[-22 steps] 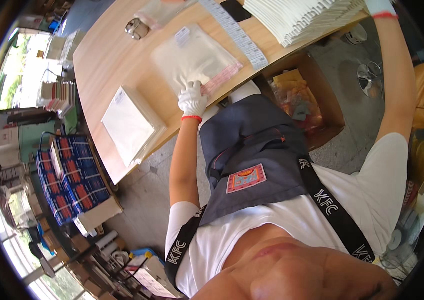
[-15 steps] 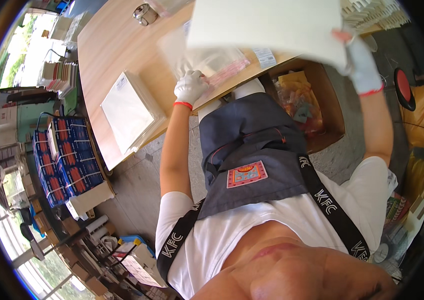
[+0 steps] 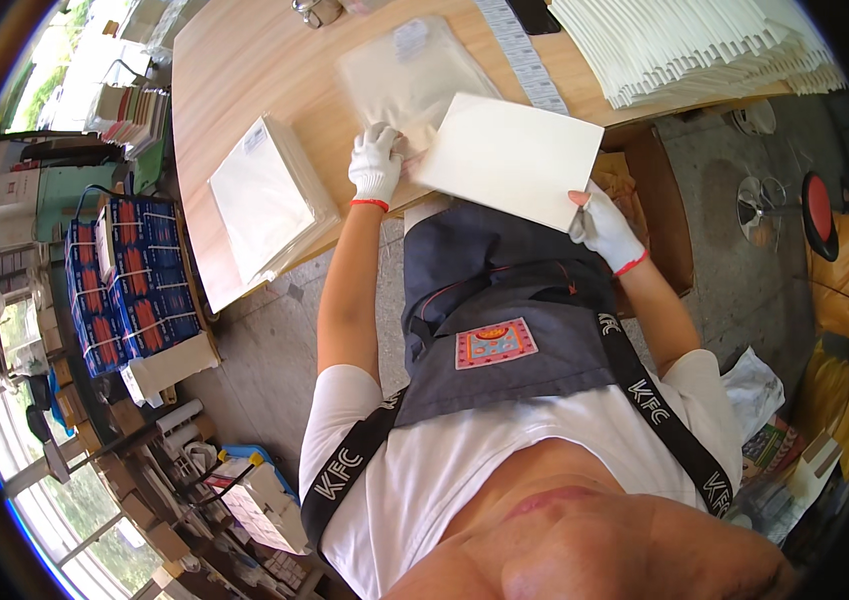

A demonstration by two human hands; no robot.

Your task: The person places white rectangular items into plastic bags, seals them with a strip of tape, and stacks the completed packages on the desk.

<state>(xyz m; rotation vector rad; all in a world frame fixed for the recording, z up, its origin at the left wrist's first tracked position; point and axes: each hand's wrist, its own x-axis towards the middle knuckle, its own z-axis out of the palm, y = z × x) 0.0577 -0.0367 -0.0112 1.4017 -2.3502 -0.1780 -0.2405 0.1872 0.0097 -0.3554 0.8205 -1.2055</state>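
Pinching right hand (image 3: 606, 232): thumb on top near the lower right corner of a white board (image 3: 512, 158), other fingers mostly hidden underneath, so that's a proper hold.
White board: just right of centre, tilted, over the table (image 3: 279, 75) edge and above the apron (image 3: 504, 300). Its left corner overlaps the clear bags (image 3: 414, 75) in view; can't tell if they touch.
What changed: half a second ago the board was a blur higher up, covering most of the bags. Now it's lower and they're visible again.
What that means: looks to me like board, bags and both hands are all within easy reach of each other.
Left hand (image 3: 376, 163): left of centre, fingers curled at the bags' lower edge, same spot as before. Can't tell if it's pinching film.
Spare boards (image 3: 689, 50): big stack, upper right.
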